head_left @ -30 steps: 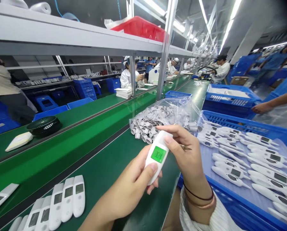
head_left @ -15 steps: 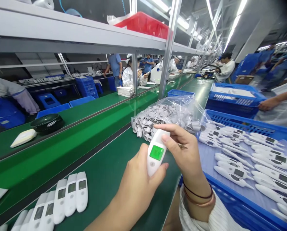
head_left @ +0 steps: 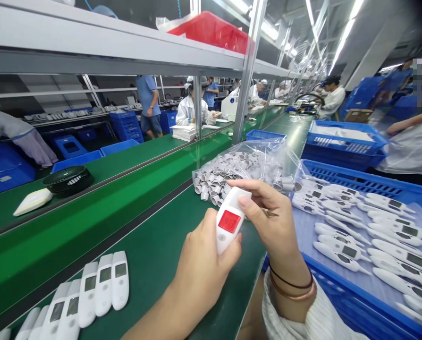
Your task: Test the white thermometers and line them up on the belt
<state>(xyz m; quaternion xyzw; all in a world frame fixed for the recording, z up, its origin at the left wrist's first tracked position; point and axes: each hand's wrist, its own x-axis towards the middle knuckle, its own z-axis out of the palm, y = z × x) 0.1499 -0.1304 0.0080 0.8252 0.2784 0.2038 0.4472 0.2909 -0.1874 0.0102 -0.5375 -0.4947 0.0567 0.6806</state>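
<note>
Between my two hands, above the green work surface, is a white digital thermometer (head_left: 227, 241) tilted with its top away from me; its small screen glows red. My left hand (head_left: 206, 269) wraps round the lower body, thumb on the right side. With thumb and fingers, my right hand (head_left: 271, 215) grips the upper end. Just behind them, a clear plastic bag (head_left: 246, 163) lies open, full of small grey-white caps (head_left: 211, 182). A row of white thermometers (head_left: 105, 283) with dark screens lies on the surface to the left.
At the right a blue crate (head_left: 391, 189) holds several white thermometers with pointed tips. Another blue crate (head_left: 345, 137) stands behind it, near a co-worker's arm (head_left: 414, 122). A sunken green conveyor strip (head_left: 90, 222) runs along the left. A shelf (head_left: 108, 42) with a red bin (head_left: 211, 33) hangs overhead.
The held thermometer's screen has turned from green to red. My hands keep nearly the same grip and place. The co-worker's hand at the right has come off the rear crate.
</note>
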